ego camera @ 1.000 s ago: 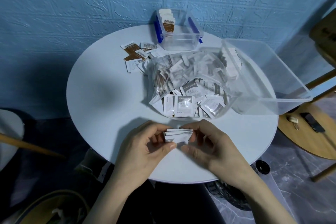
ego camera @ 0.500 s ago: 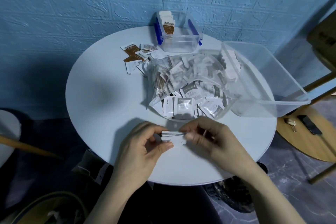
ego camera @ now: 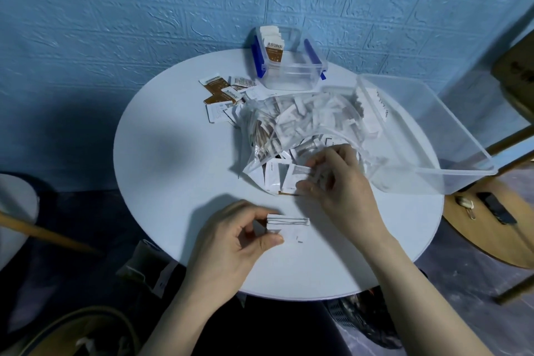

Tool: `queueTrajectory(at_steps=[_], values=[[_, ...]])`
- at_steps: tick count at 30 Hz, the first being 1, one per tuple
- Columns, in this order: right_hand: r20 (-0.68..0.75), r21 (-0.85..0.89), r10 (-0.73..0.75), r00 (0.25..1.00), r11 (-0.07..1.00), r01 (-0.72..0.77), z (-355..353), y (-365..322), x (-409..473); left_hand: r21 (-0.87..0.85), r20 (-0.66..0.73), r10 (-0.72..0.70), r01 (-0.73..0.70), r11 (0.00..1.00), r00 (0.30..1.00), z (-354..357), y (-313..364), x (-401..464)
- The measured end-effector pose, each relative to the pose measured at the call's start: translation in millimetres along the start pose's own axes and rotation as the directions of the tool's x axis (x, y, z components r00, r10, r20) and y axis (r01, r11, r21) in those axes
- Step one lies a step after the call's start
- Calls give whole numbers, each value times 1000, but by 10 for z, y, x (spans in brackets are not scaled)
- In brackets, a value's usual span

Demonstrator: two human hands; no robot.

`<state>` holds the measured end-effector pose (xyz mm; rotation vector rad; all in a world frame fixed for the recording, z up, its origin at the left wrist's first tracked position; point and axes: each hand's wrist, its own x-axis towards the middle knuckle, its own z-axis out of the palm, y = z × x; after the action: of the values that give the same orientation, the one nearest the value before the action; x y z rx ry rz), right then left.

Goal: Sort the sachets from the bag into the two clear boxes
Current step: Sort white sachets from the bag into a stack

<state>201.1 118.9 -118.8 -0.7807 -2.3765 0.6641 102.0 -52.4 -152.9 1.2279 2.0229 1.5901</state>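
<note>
Head view: the left hand (ego camera: pixel 231 243) sits low in the centre of the frame, thumb and curled fingers pinching a small stack of white sachets (ego camera: pixel 287 224) by its left end, just above the round white counter (ego camera: pixel 173 182). The right hand (ego camera: pixel 338 182) is apart from it, up and to the right, at the mouth of the clear plastic bag (ego camera: pixel 300 124); its fingertips are curled on a white sachet (ego camera: pixel 297 179) at the near edge of the pile spilling out of the bag, though blur hides whether the sachet is lifted.

The bag lies in the middle of the frame, packed with white and brown sachets. Behind it, at upper centre near the blue textured wall (ego camera: pixel 144 9), stands the small clear box with blue clips (ego camera: pixel 289 66), with a few brown-and-white sachets upright at its left side. The large clear box (ego camera: pixel 433 139) is tilted at right of the frame, touching the bag, with white sachets against its left wall. Loose sachets (ego camera: pixel 222 95) lie on the counter left of the small box. A wooden stool (ego camera: pixel 491 228) at lower right carries a phone and keys.
</note>
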Motion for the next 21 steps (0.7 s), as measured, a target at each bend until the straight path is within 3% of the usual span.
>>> queueTrajectory(at_steps=[6,10,15,21], values=[[98,75,13,995,997,-21,-90,37,-105,17,7,-10,9,1000,1000,1,6,-10],[107,262,-2,994,965,-27,-210,19,-216,45,5,7,-7,999,1000,-2,15,-12],[228,158,-69,971,987,33,-317,54,-296,62,-11,61,-61,996,998,8,9,-10],[288,190,-86,954,981,31,-291,16,-337,68,-15,91,-89,994,996,14,-12,-5]])
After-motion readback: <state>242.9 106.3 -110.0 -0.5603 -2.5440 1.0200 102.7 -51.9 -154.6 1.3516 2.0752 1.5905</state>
